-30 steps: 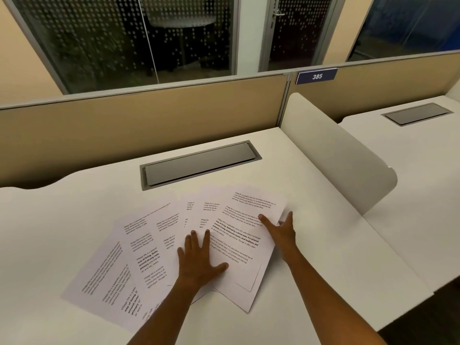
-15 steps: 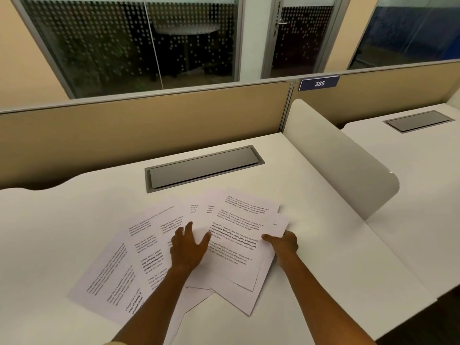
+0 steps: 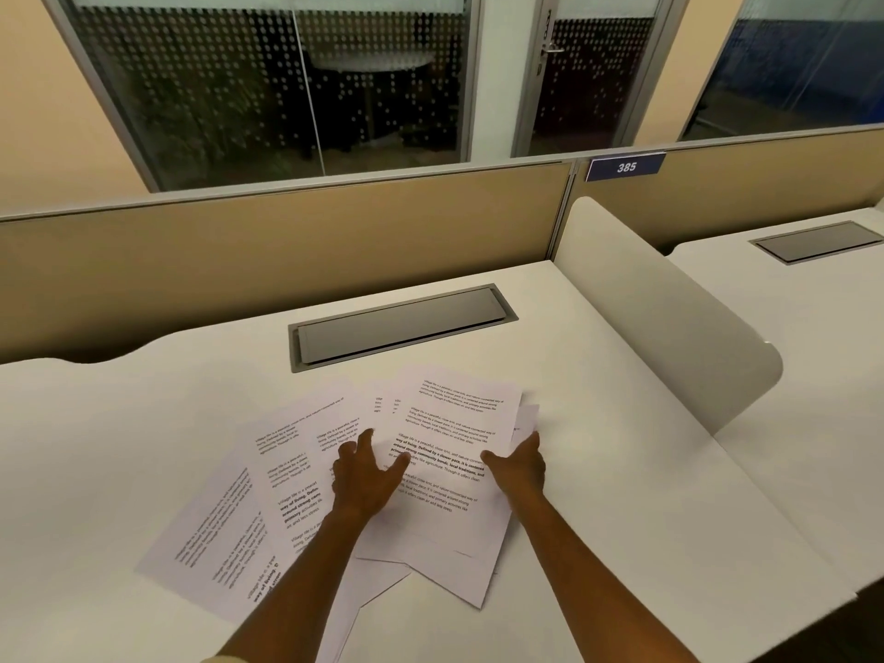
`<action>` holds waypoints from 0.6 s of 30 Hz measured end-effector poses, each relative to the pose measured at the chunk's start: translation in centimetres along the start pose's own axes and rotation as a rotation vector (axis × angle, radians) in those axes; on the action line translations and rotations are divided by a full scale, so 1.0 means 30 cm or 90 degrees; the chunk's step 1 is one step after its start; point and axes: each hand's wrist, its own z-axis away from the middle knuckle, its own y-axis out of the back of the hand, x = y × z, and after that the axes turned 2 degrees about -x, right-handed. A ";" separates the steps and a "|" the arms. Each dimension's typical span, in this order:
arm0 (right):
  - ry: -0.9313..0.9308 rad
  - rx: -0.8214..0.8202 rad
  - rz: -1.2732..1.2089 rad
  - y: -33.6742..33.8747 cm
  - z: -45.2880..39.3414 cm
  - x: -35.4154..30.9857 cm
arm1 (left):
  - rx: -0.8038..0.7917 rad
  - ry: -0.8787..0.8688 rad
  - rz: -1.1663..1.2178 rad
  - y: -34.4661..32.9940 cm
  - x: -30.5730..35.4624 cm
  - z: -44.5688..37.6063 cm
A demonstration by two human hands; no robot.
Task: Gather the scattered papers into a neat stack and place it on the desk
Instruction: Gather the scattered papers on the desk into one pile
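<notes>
Seemingly the left hand (image 3: pixel 363 478) and right hand (image 3: pixel 520 467) pinch the papers (image 3: pixel 447 423) between their fingers.

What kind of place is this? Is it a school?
Probably an office or study area: a white desk fenced by tan divider panels, a number plate reading 385, and a glass-walled room behind. Printed papers lie on the desk.

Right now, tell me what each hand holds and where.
Right hand pinches the top sheet by its right edge; left hand seems to grip its left edge, thumb on top.
</notes>
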 end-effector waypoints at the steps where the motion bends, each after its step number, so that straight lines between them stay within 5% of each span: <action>1: 0.000 0.002 0.001 -0.005 0.002 -0.002 | 0.001 0.002 0.003 0.002 0.003 -0.001; 18: -0.004 0.000 -0.075 -0.020 0.008 0.002 | -0.011 0.044 0.003 0.031 0.012 -0.033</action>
